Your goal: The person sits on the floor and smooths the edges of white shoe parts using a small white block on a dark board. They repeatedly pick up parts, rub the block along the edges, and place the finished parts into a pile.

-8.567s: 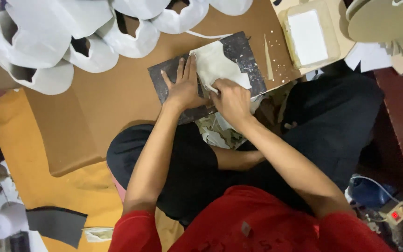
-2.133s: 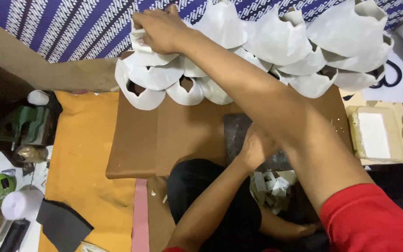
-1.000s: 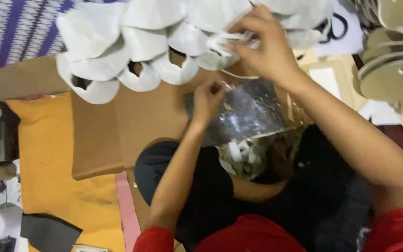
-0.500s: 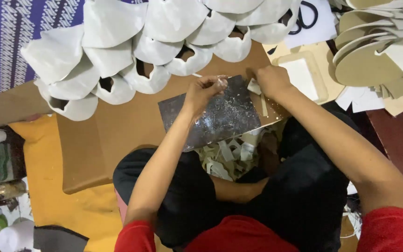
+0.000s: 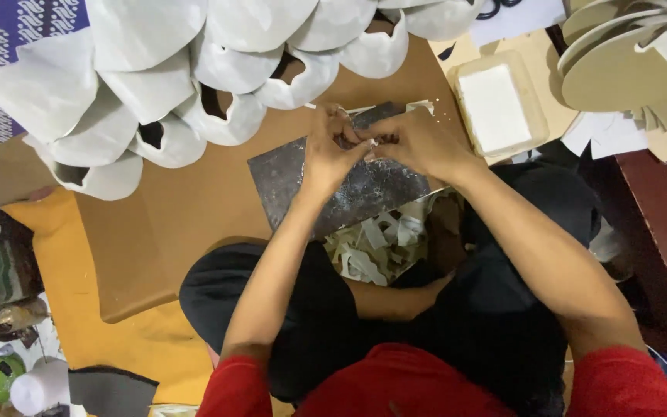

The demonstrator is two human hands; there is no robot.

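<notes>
While both hands are bunched together over the dark grey cutting board (image 5: 349,185), the left hand (image 5: 333,147) and right hand (image 5: 418,143) meet fingertip to fingertip, pinching something tiny and pale between them; it's too small to tell what exactly, so I can't say what they're gripping, only that the fingers are curled in and pressed close, not loose. The board sits tilted on a brown cardboard sheet (image 5: 187,224), straight ahead of the person at about 12 o'clock, and the hands are over its far end.

Just below the board, toward 6 o'clock from the hands, there's a heap of off-white paper scraps (image 5: 380,247) lying in the lap, between the black trousers (image 5: 295,309). Up at 11 o'clock from the hands hangs a big cluster of white curved paper shells (image 5: 156,85), overlapping like scales, the nearest one just beside the left hand. At 2 o'clock from the hands is a shallow beige tray (image 5: 538,81) with a white pad inside, and further out at 2 o'clock a stack of tan cardboard cutouts (image 5: 619,69). Red sleeves (image 5: 634,382) show at the bottom edge. A yellow mat (image 5: 63,324) lies out at 8 o'clock.
</notes>
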